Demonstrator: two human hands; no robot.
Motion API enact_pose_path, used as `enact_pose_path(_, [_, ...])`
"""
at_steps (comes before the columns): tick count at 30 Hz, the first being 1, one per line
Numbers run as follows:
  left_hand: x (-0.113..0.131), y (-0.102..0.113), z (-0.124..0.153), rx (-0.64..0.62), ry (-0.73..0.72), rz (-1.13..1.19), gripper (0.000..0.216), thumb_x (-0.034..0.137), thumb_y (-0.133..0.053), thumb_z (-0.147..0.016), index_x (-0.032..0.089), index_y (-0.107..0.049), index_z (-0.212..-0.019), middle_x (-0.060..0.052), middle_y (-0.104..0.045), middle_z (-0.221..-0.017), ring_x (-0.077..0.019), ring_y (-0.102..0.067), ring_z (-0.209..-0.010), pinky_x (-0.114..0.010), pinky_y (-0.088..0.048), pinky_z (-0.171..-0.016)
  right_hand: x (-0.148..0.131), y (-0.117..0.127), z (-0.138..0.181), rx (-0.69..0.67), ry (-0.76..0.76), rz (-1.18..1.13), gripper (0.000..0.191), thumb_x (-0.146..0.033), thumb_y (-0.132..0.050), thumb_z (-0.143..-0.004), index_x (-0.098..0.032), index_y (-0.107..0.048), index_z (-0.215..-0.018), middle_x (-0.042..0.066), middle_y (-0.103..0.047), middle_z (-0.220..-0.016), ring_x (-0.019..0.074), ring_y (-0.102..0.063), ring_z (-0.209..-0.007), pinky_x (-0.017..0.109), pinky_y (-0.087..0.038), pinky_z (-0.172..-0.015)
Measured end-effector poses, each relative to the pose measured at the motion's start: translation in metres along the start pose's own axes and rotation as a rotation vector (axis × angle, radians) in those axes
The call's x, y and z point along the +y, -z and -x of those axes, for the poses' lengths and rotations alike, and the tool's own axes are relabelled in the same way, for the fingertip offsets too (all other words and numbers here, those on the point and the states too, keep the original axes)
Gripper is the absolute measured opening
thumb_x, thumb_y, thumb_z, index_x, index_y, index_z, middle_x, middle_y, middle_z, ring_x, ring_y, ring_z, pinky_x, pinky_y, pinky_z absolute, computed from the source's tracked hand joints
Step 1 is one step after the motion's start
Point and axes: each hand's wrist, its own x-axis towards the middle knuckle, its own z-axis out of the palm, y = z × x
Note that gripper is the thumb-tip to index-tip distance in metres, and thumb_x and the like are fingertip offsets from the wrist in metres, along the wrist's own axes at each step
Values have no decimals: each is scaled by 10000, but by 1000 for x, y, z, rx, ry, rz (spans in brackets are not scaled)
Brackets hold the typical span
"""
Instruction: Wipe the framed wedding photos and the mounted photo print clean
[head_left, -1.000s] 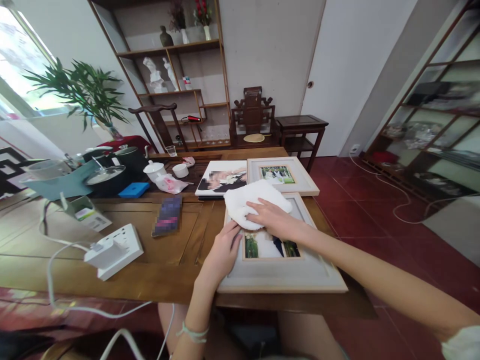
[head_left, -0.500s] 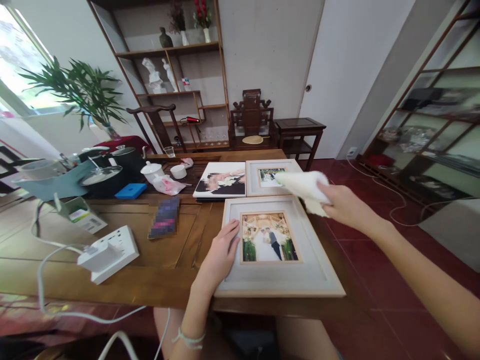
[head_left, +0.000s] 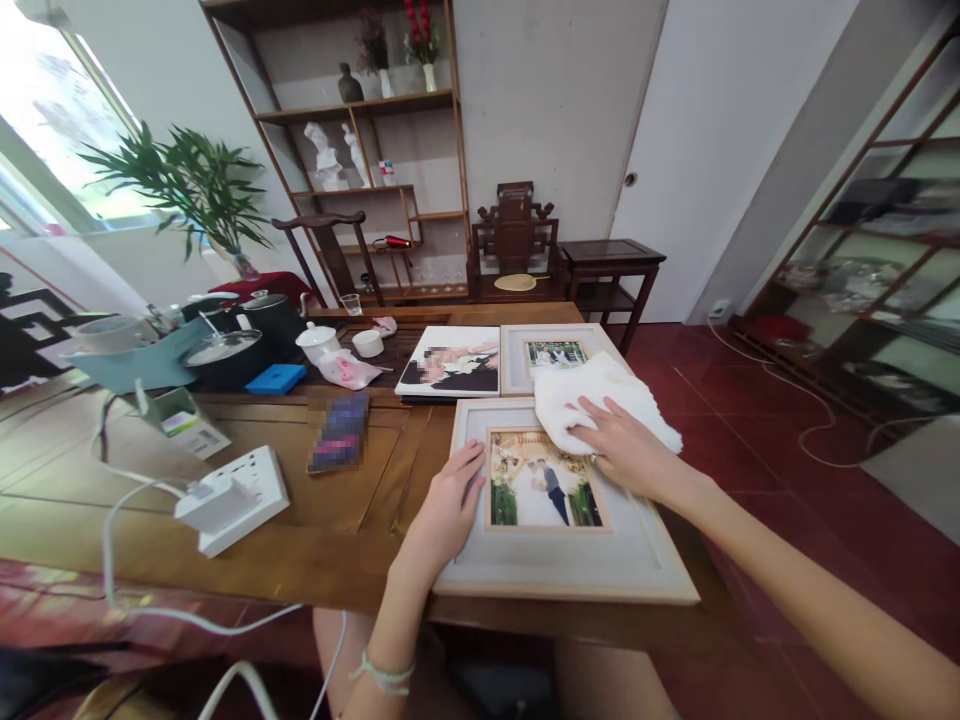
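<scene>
A large picture frame with a light wood border and a wedding photo lies flat at the table's near edge. My left hand rests on its left side, fingers stretched out over the border and mat. On the upper right part of the frame, my right hand presses a white cloth with fingers spread flat on top. The cloth covers the frame's top right corner and overlaps part of a smaller framed photo behind it. Left of that lies a white-edged photo panel, stacked on something dark.
On the left stand a white power strip with cables, a small opened box, a blue box and a dark phone-like object. Teaware, including a white lidded bowl, sits behind. The table's right edge drops to the red floor.
My right hand has lowered the cloth from the air beyond the right edge onto the frame's upper right, and the cloth has spread out. My left hand stays on the frame's left side.
</scene>
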Motion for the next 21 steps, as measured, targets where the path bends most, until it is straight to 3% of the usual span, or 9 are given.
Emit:
enact_pose_path(5, [0, 0, 0, 3, 9, 9, 375, 210, -414, -911, 113, -576, -1235, -137, -532, -1346, -221, -455, -1289, -411, -369, -1087, -41, 37, 36, -187, 26, -67, 523, 28, -434, -658, -119, -636, -1117, 196, -580, -1265, 336, -477, -1232, 547, -357, -1023])
enact_pose_path(8, [-1, 0, 0, 1, 11, 9, 378, 211, -413, -912, 130, -567, -1248, -126, -528, -1354, -217, -452, -1291, -409, -366, -1090, -71, 59, 66, -261, 51, -159, 575, 17, -430, -639, -192, -628, -1136, 150, -605, -1246, 328, -552, -1154, 501, -476, -920])
enact_pose_path(11, [-1, 1, -1, -5, 7, 12, 376, 210, -417, -909, 138, -571, -1244, -123, -535, -1347, -222, -456, -1288, -417, -365, -1090, -85, 67, 84, -329, 48, -252, 651, -24, -475, -589, -262, -598, -1182, 114, -598, -1265, 331, -570, -1130, 463, -520, -873])
enact_pose_path(15, [-1, 3, -1, -16, -12, 23, 365, 211, -431, -904, 164, -585, -1231, -108, -546, -1338, -223, -457, -1286, -419, -373, -1084, -76, 49, 75, -292, -53, -286, 642, -46, -477, -609, -255, -579, -1208, 110, -533, -1345, 336, -473, -1242, 492, -462, -957])
enact_pose_path(18, [-1, 3, -1, -9, -14, 30, 362, 207, -430, -905, 166, -588, -1228, -109, -544, -1340, -221, -459, -1285, -417, -372, -1083, -55, 26, 51, -166, -67, -240, 555, -61, -495, -636, -172, -601, -1168, 165, -436, -1419, 334, -371, -1317, 531, -330, -1060])
enact_pose_path(21, [-1, 2, -1, 0, -7, 37, 359, 207, -431, -905, 149, -595, -1219, -121, -545, -1337, -228, -462, -1283, -422, -369, -1084, -28, 9, 23, -18, -52, -158, 508, -62, -478, -693, -106, -577, -1189, 208, -483, -1368, 307, -317, -1351, 531, -234, -1105])
